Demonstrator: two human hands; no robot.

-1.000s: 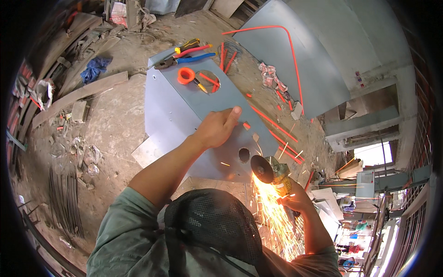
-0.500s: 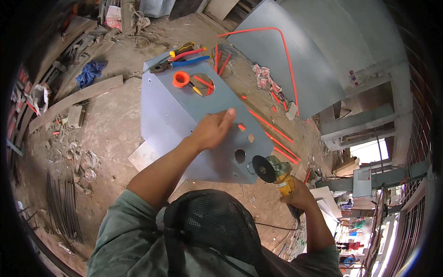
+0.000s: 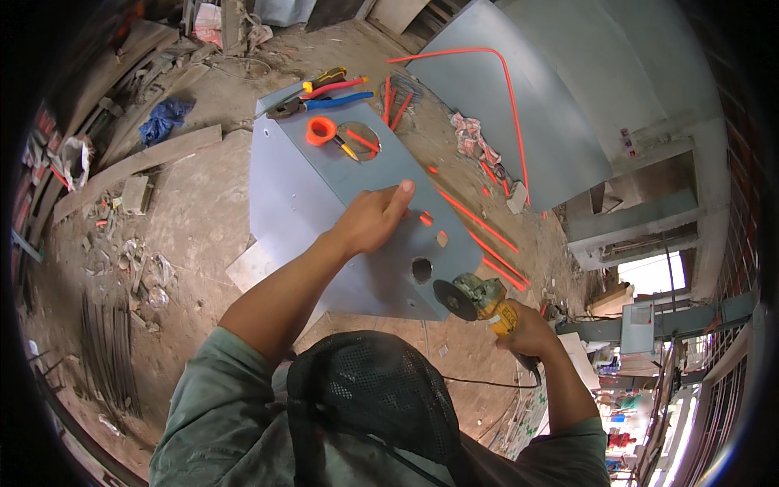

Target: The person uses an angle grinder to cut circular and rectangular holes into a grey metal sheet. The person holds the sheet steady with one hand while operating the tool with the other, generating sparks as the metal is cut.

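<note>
A grey sheet-metal box (image 3: 280, 183) with round and square cut-outs lies before me. My left hand (image 3: 372, 221) rests on its upper panel, fingers curled down and mostly hidden, thumb sticking out beside a square hole. My right hand (image 3: 531, 331) is wrapped around a yellow angle grinder (image 3: 501, 313). The grinder's dark disc (image 3: 456, 300) is at the near right corner of the box; whether it touches the metal I cannot tell. At the panel's far end lie pliers (image 3: 324, 103) with red and blue handles, a yellow-and-black handled tool (image 3: 329, 77), an orange ring-shaped piece (image 3: 321, 131) and a yellow pencil-like tool (image 3: 347, 149).
Orange strips (image 3: 479, 221) lie on the ground right of the box. A large grey sheet (image 3: 552, 122) stands beyond them. A dark cable (image 3: 487, 381) trails from the grinder. Thin rods (image 3: 114, 357), a wooden plank (image 3: 154, 166) and a blue plastic bag (image 3: 165, 120) lie to the left.
The grinder has shifted slightly left, its disc turned a little, with my right hand still around it. My left hand stays on the panel. The view has shifted slightly.
</note>
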